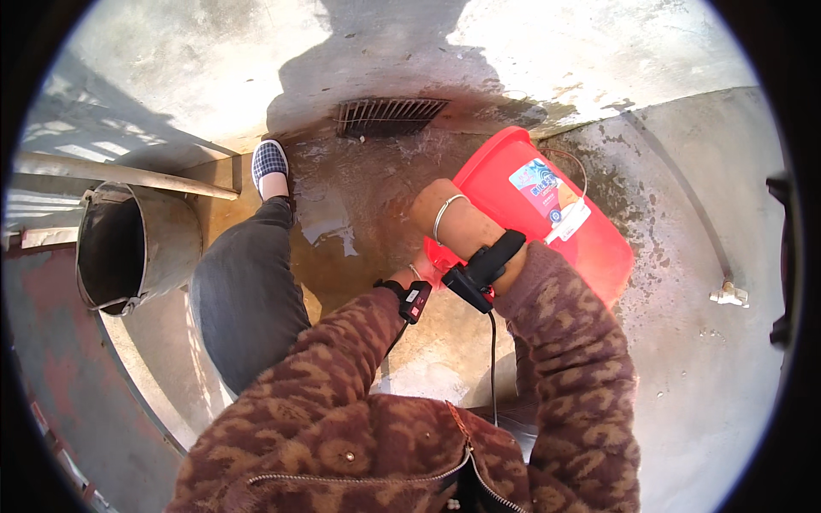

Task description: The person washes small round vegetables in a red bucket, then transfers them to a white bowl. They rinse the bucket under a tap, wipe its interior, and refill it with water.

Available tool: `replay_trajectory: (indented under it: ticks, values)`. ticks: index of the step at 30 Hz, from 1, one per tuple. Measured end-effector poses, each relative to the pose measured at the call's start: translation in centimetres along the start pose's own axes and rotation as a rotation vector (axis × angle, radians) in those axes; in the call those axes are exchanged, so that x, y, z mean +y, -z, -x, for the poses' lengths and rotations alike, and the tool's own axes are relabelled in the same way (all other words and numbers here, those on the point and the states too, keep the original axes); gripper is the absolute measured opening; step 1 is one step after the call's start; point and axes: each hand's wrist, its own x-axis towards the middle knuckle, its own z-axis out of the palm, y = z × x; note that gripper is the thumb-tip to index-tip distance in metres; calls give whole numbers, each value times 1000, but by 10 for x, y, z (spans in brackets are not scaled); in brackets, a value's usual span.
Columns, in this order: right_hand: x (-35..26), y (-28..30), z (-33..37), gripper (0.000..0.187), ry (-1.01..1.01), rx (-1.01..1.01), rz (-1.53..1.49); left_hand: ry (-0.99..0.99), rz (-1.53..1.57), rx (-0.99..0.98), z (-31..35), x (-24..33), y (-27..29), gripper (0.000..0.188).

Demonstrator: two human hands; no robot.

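A red plastic bucket (599, 256) with a coloured label lies tipped over, its mouth facing left and its wire handle (581, 167) with a white grip hanging along the side. My right hand (428, 208) bends at the wrist over the bucket's mouth, a silver bangle on that arm. Its fingers are hidden behind the wrist and forearm. Lower down, my left hand (412, 273) is closed at the bucket's lower rim, partly covered by my right forearm. Black straps with small devices sit on both wrists.
Wet concrete floor (329, 231) lies ahead, with a metal drain grate (389, 116) at the wall's foot. To the left stands a grey bucket (162, 239) beside a wooden pole (128, 173). A tap (729, 295) is on the right. My checked shoe (270, 164) is left of the grate.
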Motion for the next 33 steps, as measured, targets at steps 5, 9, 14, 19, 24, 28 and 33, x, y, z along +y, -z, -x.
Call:
replay_trajectory:
  ticks: [5,9,14,19,24,28,33]
  values:
    - [4,-32,60,21,-99,111,-40,162,21,107,3,5,1,55]
    - [12,-90,148,28,-224,279,-179,29,-40,156,-3,-1,-15,41]
    - [41,-129,324,37,-710,1280,-165,-258,-364,370,-1,6,-54,35]
    - [120,-170,441,53,-1657,1449,-165,-307,-605,467,-1,13,-86,32]
    - [176,-216,449,50,-1650,1459,-459,-342,-837,509,-10,-19,-117,28]
    - [183,-239,456,43,-1465,1642,-540,-435,-1024,529,-25,-51,-134,29]
    - [175,-247,467,42,-1374,1701,-590,-421,-1128,443,-41,-67,-143,30]
